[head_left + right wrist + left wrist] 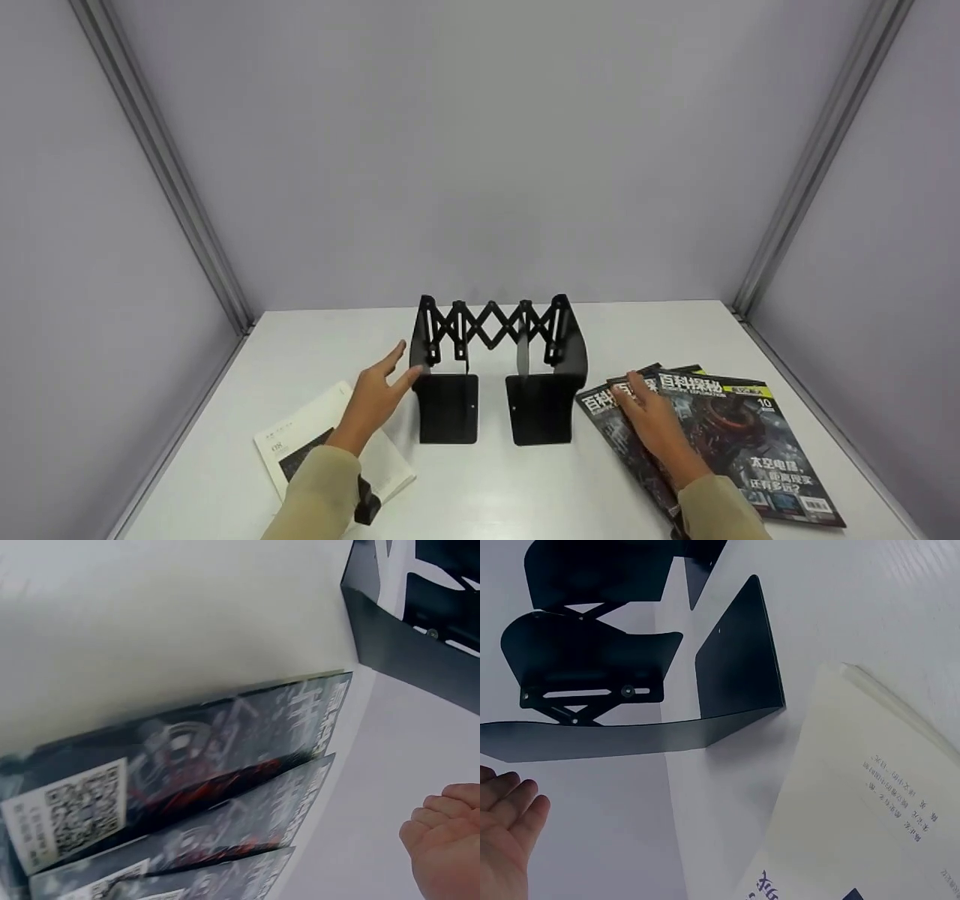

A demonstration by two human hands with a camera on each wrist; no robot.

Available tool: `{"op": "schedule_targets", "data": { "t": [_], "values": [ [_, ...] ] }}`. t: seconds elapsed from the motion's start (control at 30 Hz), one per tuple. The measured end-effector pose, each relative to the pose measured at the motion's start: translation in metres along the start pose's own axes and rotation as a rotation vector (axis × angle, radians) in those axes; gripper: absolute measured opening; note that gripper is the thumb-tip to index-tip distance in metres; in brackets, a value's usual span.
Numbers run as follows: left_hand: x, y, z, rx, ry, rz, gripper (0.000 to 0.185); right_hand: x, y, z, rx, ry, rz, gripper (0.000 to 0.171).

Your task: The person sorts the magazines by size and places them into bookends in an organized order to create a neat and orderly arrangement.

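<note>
A black expandable book stand with a crisscross linkage stands upright in the middle of the table. Beside its left end plate is my left hand, fingers extended; the left wrist view shows a narrow gap between this hand and the stand. My right hand is over several dark magazines fanned out at the right. In the right wrist view the right hand has loosely bent fingers and holds nothing; the magazines lie apart from it.
Pale books lie flat at the left, partly covered by the left forearm. The white table is bounded by grey panels at the back and both sides, with metal posts at the corners.
</note>
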State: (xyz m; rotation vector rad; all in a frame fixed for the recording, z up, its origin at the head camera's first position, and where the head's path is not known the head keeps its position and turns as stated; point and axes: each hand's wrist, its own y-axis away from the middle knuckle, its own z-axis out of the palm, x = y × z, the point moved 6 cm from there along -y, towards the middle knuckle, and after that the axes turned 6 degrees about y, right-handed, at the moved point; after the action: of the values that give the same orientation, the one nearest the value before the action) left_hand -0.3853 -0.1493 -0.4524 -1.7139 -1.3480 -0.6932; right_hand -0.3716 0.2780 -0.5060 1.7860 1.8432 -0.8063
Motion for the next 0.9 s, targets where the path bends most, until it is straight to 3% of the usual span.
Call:
{"op": "schedule_targets", "data": {
  "t": [0.23,0.4,0.67,0.9],
  "values": [
    [0.002,0.002,0.004,0.063,0.008,0.071,0.059,0.026,0.008,-0.005,0.016,0.087,0.156,0.076],
    [0.003,0.005,0.006,0.113,0.016,0.141,0.052,0.037,0.013,-0.008,0.03,0.143,0.184,0.071],
    [0.004,0.007,0.012,0.135,0.097,0.18,0.046,0.059,0.02,-0.013,0.02,0.229,0.282,0.071],
    [0.006,0.006,0.012,0.159,0.091,0.197,0.043,0.073,0.024,-0.018,0.019,0.323,0.339,0.071]
  ]
}}
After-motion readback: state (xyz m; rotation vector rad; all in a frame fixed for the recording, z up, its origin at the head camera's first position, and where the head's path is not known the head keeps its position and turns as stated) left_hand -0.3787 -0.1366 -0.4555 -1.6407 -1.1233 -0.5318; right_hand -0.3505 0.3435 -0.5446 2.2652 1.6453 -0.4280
